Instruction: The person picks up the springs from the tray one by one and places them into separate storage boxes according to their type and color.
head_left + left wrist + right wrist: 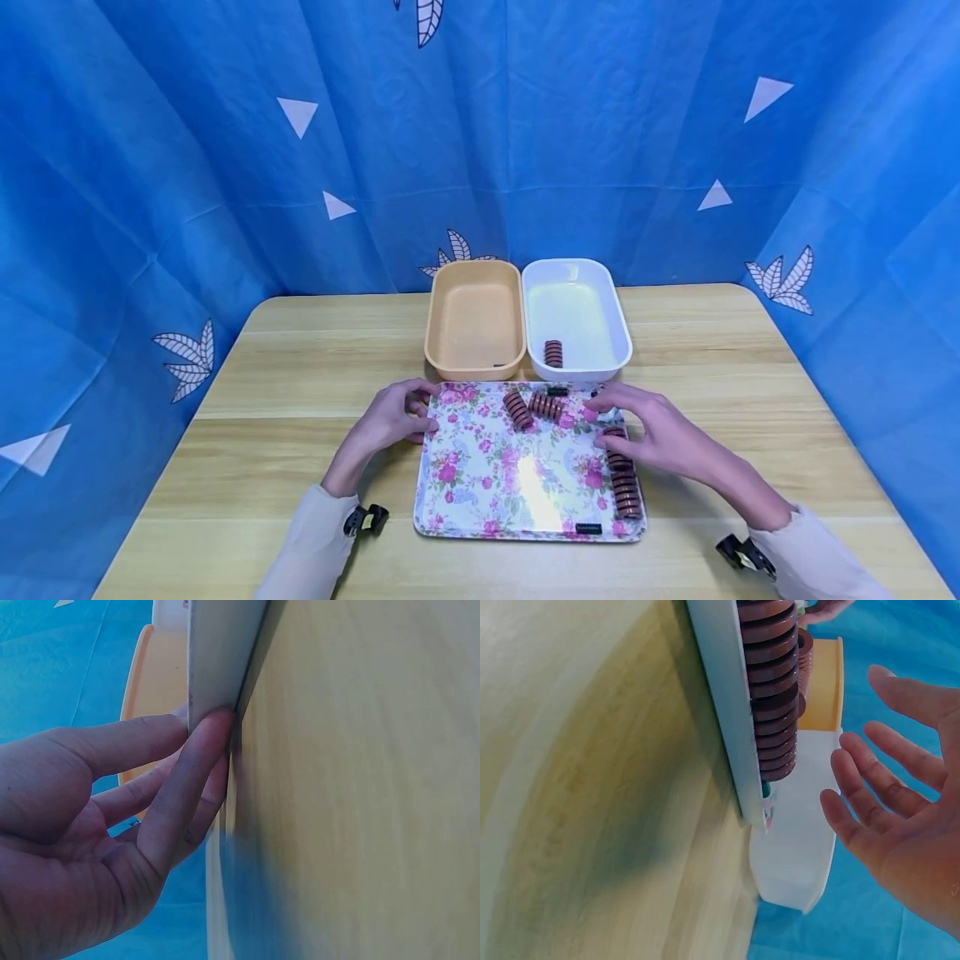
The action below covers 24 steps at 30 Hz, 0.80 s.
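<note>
A floral tray (pixel 468 450) lies on the table, its left edge pinched between the thumb and fingers of my left hand (pixel 390 417). In the left wrist view those fingertips (pixel 214 724) meet the tray's side. My right hand (pixel 652 429) hovers over the tray's right side, fingers spread and holding nothing. Beneath it, brown coil springs (pixel 627 493) line the right edge, seen close up in the right wrist view. Two more brown springs, one slanted (pixel 517 410) and one beside it (pixel 546 407), lie near the back. Small black springs lie at the front (pixel 588 528) and back (pixel 557 391).
Behind the tray stand an orange bin (pixel 437 333) with a small dark piece in it and a white bin (pixel 622 333) holding one brown spring (pixel 553 353). A wooden table (pixel 300 375) extends to both sides, with a blue curtain (pixel 480 150) around it.
</note>
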Tool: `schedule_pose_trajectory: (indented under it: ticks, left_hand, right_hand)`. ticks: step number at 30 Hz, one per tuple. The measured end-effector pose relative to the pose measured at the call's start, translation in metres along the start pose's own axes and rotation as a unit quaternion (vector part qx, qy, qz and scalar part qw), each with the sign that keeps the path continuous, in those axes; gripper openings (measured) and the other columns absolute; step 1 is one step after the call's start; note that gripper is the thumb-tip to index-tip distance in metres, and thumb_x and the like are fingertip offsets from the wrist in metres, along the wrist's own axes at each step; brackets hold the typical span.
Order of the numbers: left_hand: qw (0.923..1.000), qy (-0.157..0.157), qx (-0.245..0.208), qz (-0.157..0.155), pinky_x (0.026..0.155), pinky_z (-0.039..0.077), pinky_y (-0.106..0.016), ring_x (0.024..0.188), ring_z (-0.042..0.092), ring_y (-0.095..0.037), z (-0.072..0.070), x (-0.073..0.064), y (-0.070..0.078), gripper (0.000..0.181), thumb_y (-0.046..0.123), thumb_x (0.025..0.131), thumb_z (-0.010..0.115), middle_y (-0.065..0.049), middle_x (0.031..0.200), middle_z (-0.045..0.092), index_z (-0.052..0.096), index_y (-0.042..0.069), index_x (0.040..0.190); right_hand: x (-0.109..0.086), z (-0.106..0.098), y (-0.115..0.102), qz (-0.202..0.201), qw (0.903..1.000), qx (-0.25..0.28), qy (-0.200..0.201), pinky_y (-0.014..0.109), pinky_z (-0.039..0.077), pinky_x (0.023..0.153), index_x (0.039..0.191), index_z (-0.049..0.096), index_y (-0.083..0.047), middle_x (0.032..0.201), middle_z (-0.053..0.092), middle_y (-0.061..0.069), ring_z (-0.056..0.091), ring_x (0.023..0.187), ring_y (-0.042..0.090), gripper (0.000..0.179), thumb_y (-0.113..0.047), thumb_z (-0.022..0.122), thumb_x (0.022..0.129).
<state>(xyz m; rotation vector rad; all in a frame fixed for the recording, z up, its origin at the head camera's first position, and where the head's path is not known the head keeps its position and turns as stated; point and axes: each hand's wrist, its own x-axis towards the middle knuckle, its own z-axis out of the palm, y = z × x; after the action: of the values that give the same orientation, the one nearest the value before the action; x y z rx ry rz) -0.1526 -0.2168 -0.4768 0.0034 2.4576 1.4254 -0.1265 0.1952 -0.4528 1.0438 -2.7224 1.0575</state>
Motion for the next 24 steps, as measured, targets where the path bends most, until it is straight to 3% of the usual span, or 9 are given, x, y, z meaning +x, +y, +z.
schedule_pose_trajectory:
  ticks: [13,24]
  left_hand:
    - [1.0,0.002,0.001,0.0,0.059,0.066,-0.036,0.076,0.061,-0.022,0.0,-0.002,0.0,0.047,-0.009,0.082,0.08,-0.015,0.095,0.06,0.067,0.005,0.125]
    - [0.9999,0.002,-0.003,0.016,0.058,0.066,-0.037,0.078,0.062,-0.022,0.0,-0.001,0.0,0.048,-0.013,0.08,0.079,-0.014,0.1,0.059,0.068,0.003,0.124]
  right_hand:
    - [-0.015,0.005,0.011,0.017,0.9996,-0.008,-0.023,0.055,0.054,0.104,0.125,0.07,-0.01,0.125,0.069,-0.001,0.063,0.12,0.026,0.046,-0.023,0.086,0.085]
    - [-0.026,0.003,0.014,0.046,0.9972,-0.027,-0.053,0.051,0.056,0.102,0.126,0.069,-0.009,0.125,0.068,0.002,0.064,0.118,0.025,0.051,-0.023,0.088,0.081]
